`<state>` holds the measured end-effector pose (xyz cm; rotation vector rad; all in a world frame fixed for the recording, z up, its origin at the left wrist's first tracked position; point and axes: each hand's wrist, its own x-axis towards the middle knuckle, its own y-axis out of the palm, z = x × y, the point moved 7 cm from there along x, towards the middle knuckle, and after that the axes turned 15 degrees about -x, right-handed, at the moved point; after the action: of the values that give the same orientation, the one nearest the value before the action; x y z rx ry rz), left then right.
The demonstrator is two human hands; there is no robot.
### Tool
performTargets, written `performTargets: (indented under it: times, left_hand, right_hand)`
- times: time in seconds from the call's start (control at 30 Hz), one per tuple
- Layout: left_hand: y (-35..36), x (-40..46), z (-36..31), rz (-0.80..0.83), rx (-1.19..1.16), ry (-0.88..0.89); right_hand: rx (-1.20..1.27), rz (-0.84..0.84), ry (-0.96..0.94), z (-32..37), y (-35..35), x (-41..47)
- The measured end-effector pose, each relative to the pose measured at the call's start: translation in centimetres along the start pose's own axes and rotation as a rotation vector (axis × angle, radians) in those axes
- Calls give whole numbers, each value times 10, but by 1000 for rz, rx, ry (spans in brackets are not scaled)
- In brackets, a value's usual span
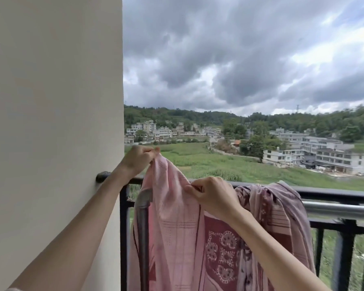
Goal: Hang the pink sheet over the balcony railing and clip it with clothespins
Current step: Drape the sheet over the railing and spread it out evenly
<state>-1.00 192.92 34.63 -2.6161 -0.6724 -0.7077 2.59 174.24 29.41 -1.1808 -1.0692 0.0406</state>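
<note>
The pink patterned sheet hangs in front of me, and part of it is bunched over the black balcony railing at the right. My left hand pinches the sheet's upper edge and holds it above the rail. My right hand grips the same edge lower, at rail height. The cloth sags between the two hands. A darker red panel with white round motifs shows below my right hand. No clothespins are in view.
A cream wall fills the left side, where the rail meets it. A silver metal bar runs just inside the black railing, with an upright silver pipe under the sheet. Fields and buildings lie beyond.
</note>
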Motion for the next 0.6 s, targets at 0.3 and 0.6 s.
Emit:
performTargets:
  times: [0.3,0.6]
  left_hand:
    - [-10,-15,59,-96,180,-160]
    - [14,-55,10,-145,409,298]
  right_hand:
    - [-121,-135,71,-3,-1,-7]
    - [-205,-184,78,3,0,-13]
